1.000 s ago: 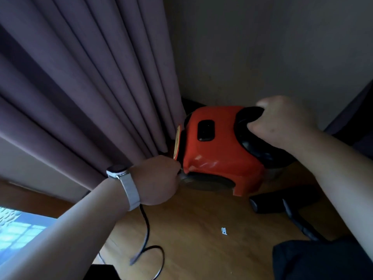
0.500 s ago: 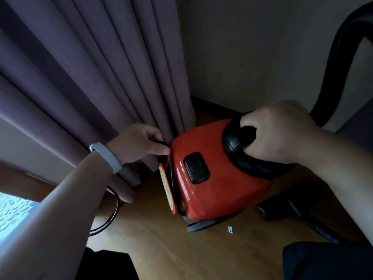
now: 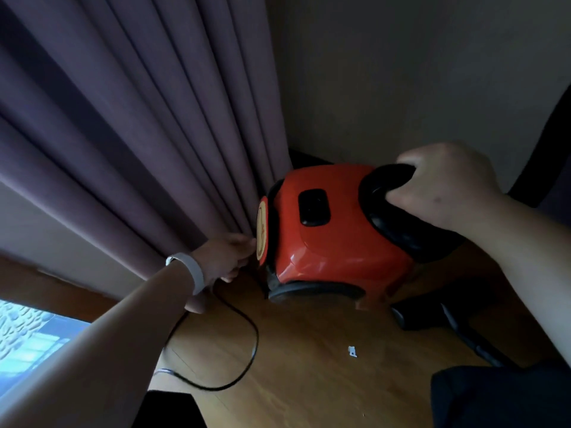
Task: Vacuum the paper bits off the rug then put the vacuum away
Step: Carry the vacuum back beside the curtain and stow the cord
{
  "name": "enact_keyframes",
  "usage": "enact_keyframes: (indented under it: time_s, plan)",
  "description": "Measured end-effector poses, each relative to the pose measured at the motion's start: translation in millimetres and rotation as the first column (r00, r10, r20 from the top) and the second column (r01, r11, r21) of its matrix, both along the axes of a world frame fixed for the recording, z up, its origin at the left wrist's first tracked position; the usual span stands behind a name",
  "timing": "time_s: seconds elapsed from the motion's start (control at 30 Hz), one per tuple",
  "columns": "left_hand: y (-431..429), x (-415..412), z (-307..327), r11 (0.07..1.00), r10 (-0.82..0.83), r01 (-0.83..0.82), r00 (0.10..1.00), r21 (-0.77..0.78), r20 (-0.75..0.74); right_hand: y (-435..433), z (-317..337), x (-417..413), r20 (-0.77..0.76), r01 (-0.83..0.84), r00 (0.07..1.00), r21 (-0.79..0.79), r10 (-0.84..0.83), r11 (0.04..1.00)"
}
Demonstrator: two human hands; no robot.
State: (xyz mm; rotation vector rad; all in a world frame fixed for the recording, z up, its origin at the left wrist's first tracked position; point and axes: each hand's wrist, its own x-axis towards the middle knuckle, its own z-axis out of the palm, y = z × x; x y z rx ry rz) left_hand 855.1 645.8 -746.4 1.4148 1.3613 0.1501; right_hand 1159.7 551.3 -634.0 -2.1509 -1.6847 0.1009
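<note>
The glossy red plastic vacuum (image 3: pixel 333 239), boxy with rounded corners, sits on the wooden floor (image 3: pixel 309 381) in the corner, against the pleated purple curtain (image 3: pixel 139 134). The right hand (image 3: pixel 445 186) is wrapped around its curved black handle (image 3: pixel 386 205). The left hand (image 3: pixel 225 257), fingers curled, meets the vacuum's rear end, where a thin black cord (image 3: pixel 247 344) loops away; its grip is unclear. A small white paper bit (image 3: pixel 352 351) lies nearby.

right hand (image 3: pixel 445 186) curled tight, knuckles up, arm reaching in from the right; left hand (image 3: pixel 227 257) low, fingers pinched together, wrist banded, forearm stretched forward.
</note>
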Motion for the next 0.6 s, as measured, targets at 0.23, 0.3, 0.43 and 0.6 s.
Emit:
enact_keyframes:
  time_s: [0.23,0.3,0.43,0.6]
  plan:
    - [-34,31,38,0.571,-0.344,0.789,0.482,0.227,-0.806,7,-10,7,-0.035,0.168,0.985,-0.054,-0.170,0.984]
    - [-47,37,56,0.463,-0.322,0.854,0.410,0.236,-0.853,8,-12,9,-0.040,0.184,0.982,-0.053,-0.186,0.982]
    - [-57,44,89,0.380,-0.386,0.847,0.510,0.371,-0.769,6,-10,8,-0.041,0.149,0.988,-0.047,-0.150,0.988]
    - [-34,36,95,0.494,-0.426,0.681,0.732,0.541,-0.532,2,-8,9,0.006,-0.051,0.999,-0.054,0.052,0.997]
